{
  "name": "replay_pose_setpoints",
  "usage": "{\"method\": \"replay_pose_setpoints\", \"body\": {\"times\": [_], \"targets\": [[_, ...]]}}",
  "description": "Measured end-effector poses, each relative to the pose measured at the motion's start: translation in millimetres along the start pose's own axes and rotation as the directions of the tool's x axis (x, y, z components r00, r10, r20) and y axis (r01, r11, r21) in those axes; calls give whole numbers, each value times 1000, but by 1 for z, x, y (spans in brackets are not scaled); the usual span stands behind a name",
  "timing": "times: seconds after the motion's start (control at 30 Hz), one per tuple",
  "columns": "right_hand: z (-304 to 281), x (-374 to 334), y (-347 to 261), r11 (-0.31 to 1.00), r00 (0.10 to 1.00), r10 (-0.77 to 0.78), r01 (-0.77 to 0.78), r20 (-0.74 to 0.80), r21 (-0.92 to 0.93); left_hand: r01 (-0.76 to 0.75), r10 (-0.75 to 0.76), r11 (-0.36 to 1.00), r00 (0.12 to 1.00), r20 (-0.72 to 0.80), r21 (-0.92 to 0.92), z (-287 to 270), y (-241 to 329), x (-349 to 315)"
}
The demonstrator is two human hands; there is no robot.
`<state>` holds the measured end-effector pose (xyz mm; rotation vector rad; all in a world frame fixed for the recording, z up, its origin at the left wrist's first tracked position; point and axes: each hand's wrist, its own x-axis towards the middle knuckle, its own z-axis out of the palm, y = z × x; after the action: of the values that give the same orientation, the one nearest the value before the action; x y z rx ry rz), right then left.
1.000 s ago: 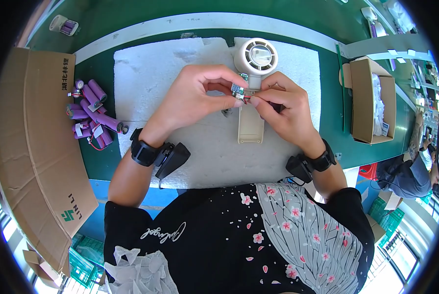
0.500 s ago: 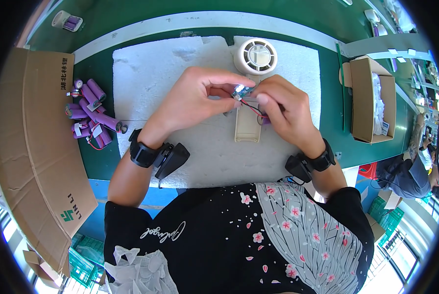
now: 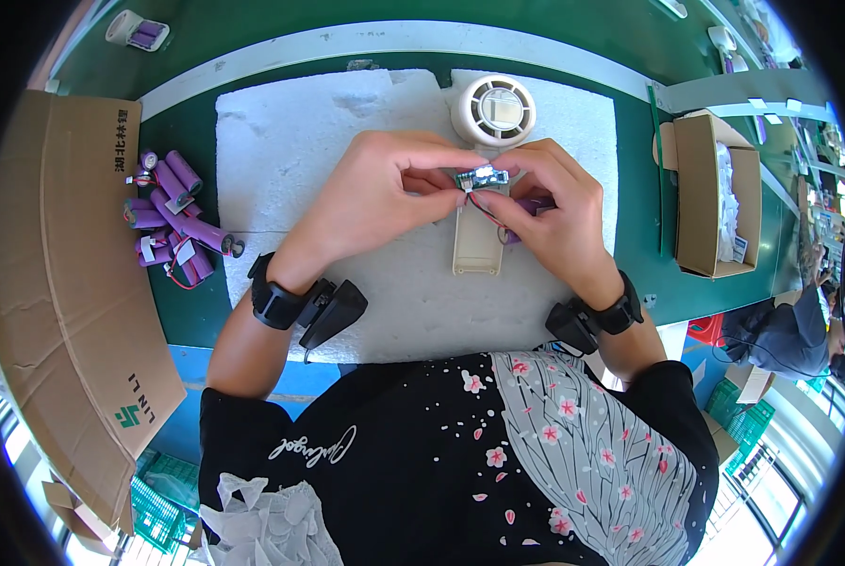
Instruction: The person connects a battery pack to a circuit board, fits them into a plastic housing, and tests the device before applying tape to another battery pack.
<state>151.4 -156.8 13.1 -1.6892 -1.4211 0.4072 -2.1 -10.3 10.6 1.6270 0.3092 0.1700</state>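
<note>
The left hand (image 3: 375, 193) and the right hand (image 3: 555, 212) meet above a white foam sheet (image 3: 290, 151) on the green tabletop (image 3: 206, 38); both pinch a small circuit board (image 3: 482, 176) between fingertips, its red and black wires (image 3: 484, 203) trailing down; the right hand also seems to cradle a purple battery (image 3: 526, 205), though fingers mostly hide it; just beneath lies a cream plastic case (image 3: 477, 243), with a round white fan (image 3: 493, 110) behind it; a pile of purple batteries (image 3: 173, 217) sits well apart to the left, beside a flat cardboard sheet (image 3: 55, 283).

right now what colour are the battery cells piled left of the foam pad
Purple, the battery cells show best in the head view.
</note>
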Motion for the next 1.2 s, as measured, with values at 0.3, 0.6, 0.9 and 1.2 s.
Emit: {"method": "replay_pose_setpoints", "body": {"times": [0.3,0.6,0.9,1.2], "targets": [[3,-1,2,999,999,43,-43,-16,-7,54,-55,998,995,-82,-15,5,-2,-1],[3,-1,0,997,996,71,-72,-45,-26,-112,139,974,981,-133,195,8,-2,-1],[7,0,-3,994,995,-44,35,-91,-99,-206,272,921,948,-166,331,9,-10,0],[8,0,-3,992,995,-29,18,-94,-123,-204,256,917,960,-113,342,7,-8,0]]}}
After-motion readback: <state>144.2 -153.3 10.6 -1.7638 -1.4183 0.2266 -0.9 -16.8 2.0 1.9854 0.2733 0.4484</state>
